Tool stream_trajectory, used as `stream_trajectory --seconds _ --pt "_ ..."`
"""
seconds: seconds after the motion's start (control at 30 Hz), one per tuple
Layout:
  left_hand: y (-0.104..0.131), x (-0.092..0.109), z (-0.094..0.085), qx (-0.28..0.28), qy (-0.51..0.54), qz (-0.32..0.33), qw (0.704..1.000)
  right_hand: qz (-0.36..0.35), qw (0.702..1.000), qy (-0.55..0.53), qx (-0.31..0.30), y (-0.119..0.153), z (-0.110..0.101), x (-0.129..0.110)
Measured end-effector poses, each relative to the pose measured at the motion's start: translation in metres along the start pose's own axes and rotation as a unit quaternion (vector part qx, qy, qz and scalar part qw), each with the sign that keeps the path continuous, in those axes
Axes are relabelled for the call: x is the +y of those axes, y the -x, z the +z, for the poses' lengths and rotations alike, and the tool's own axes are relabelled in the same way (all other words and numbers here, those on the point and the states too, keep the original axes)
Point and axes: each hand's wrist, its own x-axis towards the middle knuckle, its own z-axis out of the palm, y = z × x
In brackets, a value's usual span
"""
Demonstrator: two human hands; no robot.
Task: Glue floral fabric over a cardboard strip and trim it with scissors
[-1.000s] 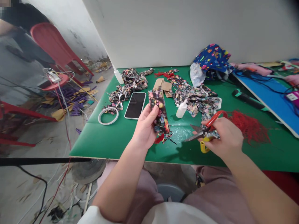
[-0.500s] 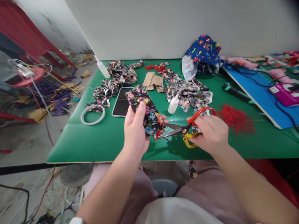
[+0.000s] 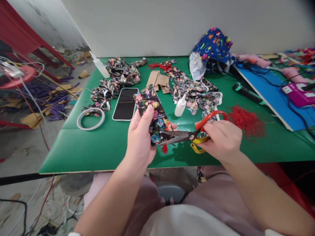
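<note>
My left hand (image 3: 140, 132) grips a strip of black floral fabric (image 3: 155, 113), thumb on top and fingers behind. Red threads (image 3: 164, 149) hang at the fabric's lower end. In my right hand (image 3: 222, 137) are scissors (image 3: 192, 137) with one red and one yellow handle. Their blades are parted slightly and reach over the lower edge of the fabric, pointing left. Just behind the fabric lies a phone (image 3: 125, 105) with a dark screen. A small white squeeze bottle (image 3: 180, 106) stands beyond the scissors.
On the green table (image 3: 81, 150) are a tape roll (image 3: 90, 118), crumpled floral fabric (image 3: 124, 73), more floral fabric (image 3: 189, 88), brown card pieces (image 3: 157, 79), another squeeze bottle (image 3: 101, 67) and red threads (image 3: 247, 123). A blue board (image 3: 268, 98) with cables lies at right.
The scissor blades have moved left, farther across the fabric's lower end, and a red-threaded bit now hangs below them. The whole view has shifted slightly.
</note>
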Motion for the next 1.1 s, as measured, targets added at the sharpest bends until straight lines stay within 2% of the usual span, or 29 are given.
stream_trajectory --seconds 0.3,0.9,1.1 --pt "0.0007 0.0004 0.0002 0.019 -0.025 -0.009 0.999 0.003 1.0 0.0 0.01 0.0018 0.0007 0.0004" --pt "0.0021 0.0032 -0.0012 -0.001 -0.058 -0.028 0.998 -0.005 1.0 0.012 0.025 0.0026 0.0013 0.0022" --pt "0.0012 0.004 -0.0054 -0.033 -0.055 -0.039 0.997 0.094 0.994 -0.042 -0.038 -0.0039 -0.0063 -0.0009"
